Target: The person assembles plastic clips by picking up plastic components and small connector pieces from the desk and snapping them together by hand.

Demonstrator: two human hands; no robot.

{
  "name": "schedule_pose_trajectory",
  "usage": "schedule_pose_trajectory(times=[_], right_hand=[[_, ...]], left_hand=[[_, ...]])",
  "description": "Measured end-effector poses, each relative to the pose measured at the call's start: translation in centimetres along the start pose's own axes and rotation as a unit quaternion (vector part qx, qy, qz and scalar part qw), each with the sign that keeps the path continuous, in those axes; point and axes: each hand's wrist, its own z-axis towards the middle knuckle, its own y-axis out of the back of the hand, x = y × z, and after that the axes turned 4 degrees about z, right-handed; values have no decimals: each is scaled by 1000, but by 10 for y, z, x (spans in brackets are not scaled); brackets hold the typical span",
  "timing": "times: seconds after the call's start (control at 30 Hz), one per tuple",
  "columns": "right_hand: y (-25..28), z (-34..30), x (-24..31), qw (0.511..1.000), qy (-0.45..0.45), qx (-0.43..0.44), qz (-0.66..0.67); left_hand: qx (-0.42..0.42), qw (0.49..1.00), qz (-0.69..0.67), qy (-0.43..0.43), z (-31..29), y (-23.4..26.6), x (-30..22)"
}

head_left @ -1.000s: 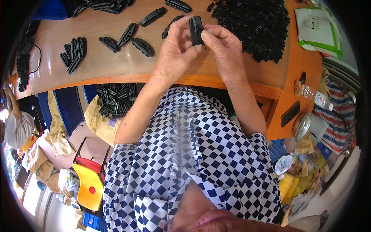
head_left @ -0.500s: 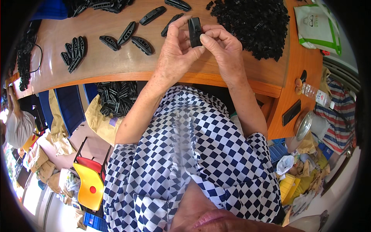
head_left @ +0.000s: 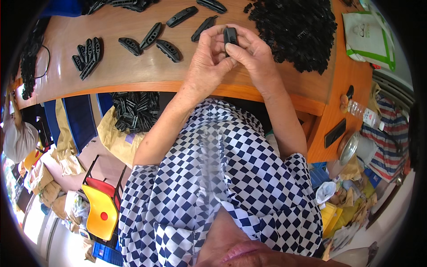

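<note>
Above the wooden table, a curved black plastic part is held upright between my two hands. My left hand grips it from the left with bent fingers. From the other side my right hand closes on it, thumb pressed against its near face. The fingers hide its lower end. Several similar slotted black parts lie loose to the left, one of them just beyond my left hand. Farther left is a close group of them. A big heap of small black pieces lies right of my hands.
A brown paper sack below the table's edge holds many black parts. Right, a phone, a plastic bottle and a white-green bag lie near the table's side. A yellow chair stands lower left; another person is at far left.
Both hands have come slightly toward me with the black part. It now shows shorter, more end-on, and my right thumb lies across it. The view has shifted a little.
</note>
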Motion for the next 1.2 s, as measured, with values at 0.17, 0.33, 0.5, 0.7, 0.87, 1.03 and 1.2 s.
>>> schedule_pose_trajectory(times=[0.17, 0.33, 0.5, 0.7, 0.87, 1.03, 1.2], right_hand=[[1, 4, -9, 996, -45, 2, 80], [-9, 7, 0, 996, -43, 35, 64], [18, 54, -2, 943, 205, 151, -214], [8, 97, 4, 714, 288, 179, -613], [-22, 99, -10, 722, 318, 243, -564], [-75, 94, -21, 739, 343, 267, -515], [-118, 104, -34, 710, 398, 274, -512]], left_hand=[[3, 1000, -20, 0, -3, 4, 0], [-21, 997, 71, -8, -3, 15, -13], [-167, 909, 356, -136, 3, 70, -28], [-221, 785, 555, -162, -3, 153, -42], [-206, 673, 685, -189, -34, 194, -53], [-288, 614, 718, -160, -37, 252, -65], [-233, 696, 676, -62, -22, 289, -72]])
